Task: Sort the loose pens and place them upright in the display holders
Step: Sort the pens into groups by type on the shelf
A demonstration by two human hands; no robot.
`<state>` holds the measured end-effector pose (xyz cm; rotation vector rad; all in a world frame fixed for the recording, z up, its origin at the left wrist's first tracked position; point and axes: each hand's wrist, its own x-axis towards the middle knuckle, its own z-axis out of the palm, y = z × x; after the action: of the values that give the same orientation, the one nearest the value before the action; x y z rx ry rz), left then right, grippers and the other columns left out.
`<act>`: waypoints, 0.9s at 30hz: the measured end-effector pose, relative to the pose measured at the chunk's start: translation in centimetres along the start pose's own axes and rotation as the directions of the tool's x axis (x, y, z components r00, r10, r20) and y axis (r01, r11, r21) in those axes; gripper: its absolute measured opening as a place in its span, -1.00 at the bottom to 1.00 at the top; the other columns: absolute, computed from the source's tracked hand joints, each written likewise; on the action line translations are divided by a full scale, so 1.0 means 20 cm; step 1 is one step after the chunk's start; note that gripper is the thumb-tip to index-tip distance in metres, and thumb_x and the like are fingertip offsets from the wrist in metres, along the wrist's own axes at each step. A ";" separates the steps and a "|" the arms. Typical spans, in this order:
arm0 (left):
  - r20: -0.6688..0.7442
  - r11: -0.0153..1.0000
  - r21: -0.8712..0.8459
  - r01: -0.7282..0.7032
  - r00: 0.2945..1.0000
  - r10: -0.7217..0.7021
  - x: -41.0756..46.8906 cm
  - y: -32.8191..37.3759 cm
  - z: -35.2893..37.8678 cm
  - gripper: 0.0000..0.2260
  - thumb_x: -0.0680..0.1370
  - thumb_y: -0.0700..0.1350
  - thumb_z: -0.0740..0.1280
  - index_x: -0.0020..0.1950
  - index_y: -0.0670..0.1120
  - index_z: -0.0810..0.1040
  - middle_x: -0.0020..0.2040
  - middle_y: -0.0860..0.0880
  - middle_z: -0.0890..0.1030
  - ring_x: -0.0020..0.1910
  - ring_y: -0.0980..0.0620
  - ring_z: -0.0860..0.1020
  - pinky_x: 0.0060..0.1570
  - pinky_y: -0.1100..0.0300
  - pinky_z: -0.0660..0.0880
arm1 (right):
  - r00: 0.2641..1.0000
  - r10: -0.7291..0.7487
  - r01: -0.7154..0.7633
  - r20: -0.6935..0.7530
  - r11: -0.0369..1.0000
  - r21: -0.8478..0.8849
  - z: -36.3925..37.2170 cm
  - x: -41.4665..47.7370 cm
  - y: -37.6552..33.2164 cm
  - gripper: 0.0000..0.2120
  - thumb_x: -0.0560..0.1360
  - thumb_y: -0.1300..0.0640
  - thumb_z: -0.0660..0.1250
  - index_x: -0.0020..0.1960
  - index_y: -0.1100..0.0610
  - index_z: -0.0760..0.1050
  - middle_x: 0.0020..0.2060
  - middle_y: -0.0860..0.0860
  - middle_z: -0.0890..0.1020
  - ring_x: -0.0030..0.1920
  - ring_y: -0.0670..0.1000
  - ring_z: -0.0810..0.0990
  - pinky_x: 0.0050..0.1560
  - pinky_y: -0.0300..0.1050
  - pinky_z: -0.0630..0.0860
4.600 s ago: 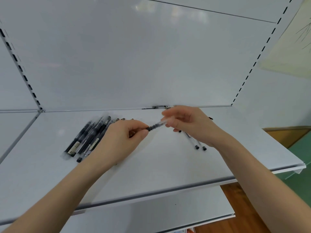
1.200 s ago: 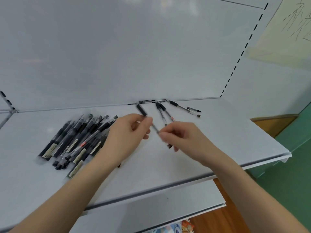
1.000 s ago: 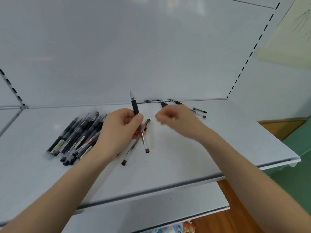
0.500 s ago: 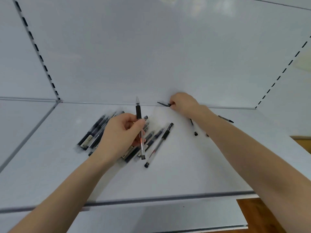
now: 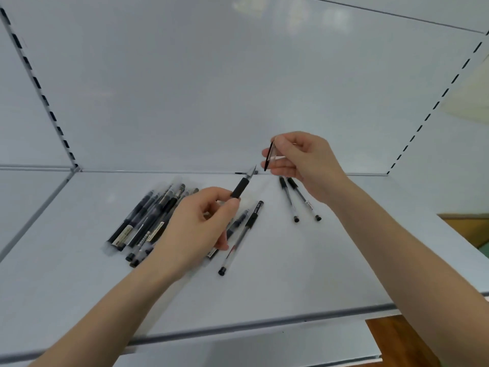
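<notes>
My left hand (image 5: pixel 201 229) grips an uncapped pen (image 5: pixel 242 186) by its black grip, tip pointing up and to the right. Just right of that tip, my right hand (image 5: pixel 304 162) pinches a clear pen cap with a black clip (image 5: pixel 270 158), held above the white shelf (image 5: pixel 291 260). A pile of several black pens (image 5: pixel 148 221) lies to the left, partly hidden by my left hand. One clear pen (image 5: pixel 242 238) lies beside that hand. Two more pens (image 5: pixel 299 200) lie under my right wrist. No display holder is in view.
The shelf's back panel (image 5: pixel 238 88) rises right behind the pens, with slotted uprights at left (image 5: pixel 39 88) and right (image 5: pixel 434 107). A small dark piece (image 5: pixel 239 172) lies at the back edge. The shelf's front lip (image 5: pixel 264 324) runs below my forearms, with a lower shelf beneath.
My right hand has come back from the shelf's rear edge holding a pen cap and now hovers near the pen tip. My left hand has tilted its pen toward the right.
</notes>
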<state>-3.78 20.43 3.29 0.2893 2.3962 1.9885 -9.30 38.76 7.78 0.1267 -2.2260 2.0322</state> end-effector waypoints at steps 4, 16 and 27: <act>0.029 0.999 0.022 -0.049 0.998 0.048 -0.02 0.02 0.01 -0.90 0.52 -0.13 0.28 -0.11 -0.07 0.58 -0.58 0.02 0.44 -0.59 0.04 0.40 -0.50 0.24 0.43 | 0.999 0.029 -0.029 0.017 0.998 0.054 0.00 -0.10 -0.05 -0.89 0.56 0.16 0.23 -0.06 0.17 0.50 -0.18 0.04 0.67 -0.30 0.00 0.68 -0.28 -0.26 0.60; 0.066 0.996 0.023 -0.081 0.995 0.079 -0.06 0.03 0.02 -0.89 0.47 -0.10 0.31 -0.21 0.05 0.61 -0.47 0.04 0.38 -0.51 0.08 0.34 -0.50 0.31 0.27 | 1.000 -0.013 0.011 0.014 0.995 0.096 0.04 -0.21 -0.06 -0.89 0.56 0.16 0.22 -0.08 0.13 0.51 -0.19 0.01 0.69 -0.24 0.04 0.69 -0.28 -0.26 0.59; 0.004 0.985 0.041 -0.166 0.986 0.166 -0.06 0.03 0.01 -0.86 0.50 -0.21 0.30 -0.23 -0.09 0.60 -0.52 0.14 0.49 -0.58 0.24 0.35 -0.53 0.47 0.24 | 0.998 -0.067 0.067 -0.007 0.992 0.108 0.11 -0.29 0.02 -0.89 0.54 0.25 0.24 -0.11 0.13 0.52 -0.41 -0.07 0.65 -0.35 -0.08 0.67 -0.27 -0.28 0.59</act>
<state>-2.44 20.50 3.69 0.5061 2.4918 2.0032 -3.74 36.48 6.30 0.2045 -2.0798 2.1155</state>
